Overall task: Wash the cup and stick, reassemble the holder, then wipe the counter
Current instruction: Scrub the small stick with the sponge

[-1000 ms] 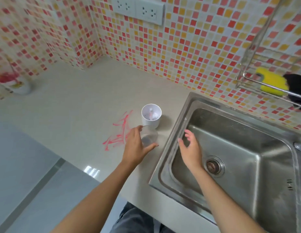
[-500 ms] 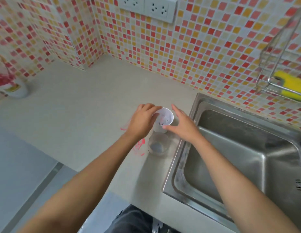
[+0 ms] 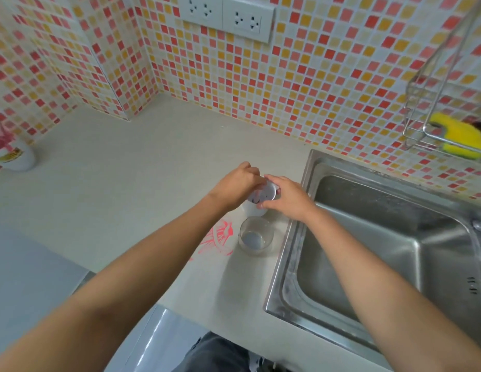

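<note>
A white holder (image 3: 257, 201) stands on the beige counter (image 3: 132, 200), tilted toward me between both hands. My left hand (image 3: 238, 187) grips its left side and rim. My right hand (image 3: 286, 197) closes on its right side. A small stick inside it shows only dimly. A clear cup (image 3: 256, 236) stands upright on the counter just in front of the holder, touching neither hand. Red scribble marks (image 3: 219, 237) stain the counter to the cup's left.
A steel sink (image 3: 390, 253) lies to the right, its rim next to the cup. A wire rack (image 3: 446, 122) on the tiled wall holds a yellow sponge (image 3: 459, 136). A white bottle (image 3: 15, 157) stands far left. Wall sockets (image 3: 226, 17) sit above.
My left hand let go of the clear cup and left it on the counter. Both hands moved to the white holder, took hold of it and tipped it.
</note>
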### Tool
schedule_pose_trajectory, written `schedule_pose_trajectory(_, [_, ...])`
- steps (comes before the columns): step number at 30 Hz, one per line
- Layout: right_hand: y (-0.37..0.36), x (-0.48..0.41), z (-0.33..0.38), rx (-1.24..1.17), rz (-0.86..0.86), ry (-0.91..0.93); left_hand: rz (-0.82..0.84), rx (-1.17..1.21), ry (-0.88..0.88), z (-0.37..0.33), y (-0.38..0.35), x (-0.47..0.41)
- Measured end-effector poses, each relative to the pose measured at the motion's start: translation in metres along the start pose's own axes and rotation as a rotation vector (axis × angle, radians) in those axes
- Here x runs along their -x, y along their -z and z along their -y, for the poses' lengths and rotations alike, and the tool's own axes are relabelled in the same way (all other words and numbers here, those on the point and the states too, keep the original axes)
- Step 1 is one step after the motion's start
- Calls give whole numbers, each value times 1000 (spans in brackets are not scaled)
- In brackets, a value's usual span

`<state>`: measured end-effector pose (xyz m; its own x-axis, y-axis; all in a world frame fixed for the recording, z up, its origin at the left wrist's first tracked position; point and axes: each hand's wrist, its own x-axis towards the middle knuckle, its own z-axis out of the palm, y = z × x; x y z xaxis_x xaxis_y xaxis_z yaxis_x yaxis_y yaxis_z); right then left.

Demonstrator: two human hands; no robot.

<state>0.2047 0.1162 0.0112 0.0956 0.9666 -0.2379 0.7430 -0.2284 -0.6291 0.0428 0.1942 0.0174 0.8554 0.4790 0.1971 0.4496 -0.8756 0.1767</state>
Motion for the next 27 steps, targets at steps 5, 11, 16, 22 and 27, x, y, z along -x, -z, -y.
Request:
schedule_pose_trajectory(5, [-3, 7, 3, -12, 12, -52, -12, 110, 104, -3, 28, -14])
schedule_pose_trajectory(11, [42, 33, 4, -37, -107, -98, -100, 202, 172, -2, 58, -20])
schedule_pose_trajectory(16, [114, 75, 9, -97, -471, -3, -128, 316, 173, -34, 81, -49])
schedule_pose_trajectory(22, [218, 110, -10, -84, -956, -11, -165, 488, 143, -96, 94, -101])
schedule_pose_trajectory(27, [263, 100, -65, 32, -779, -257, -145, 624, 222, -140, 83, -119])
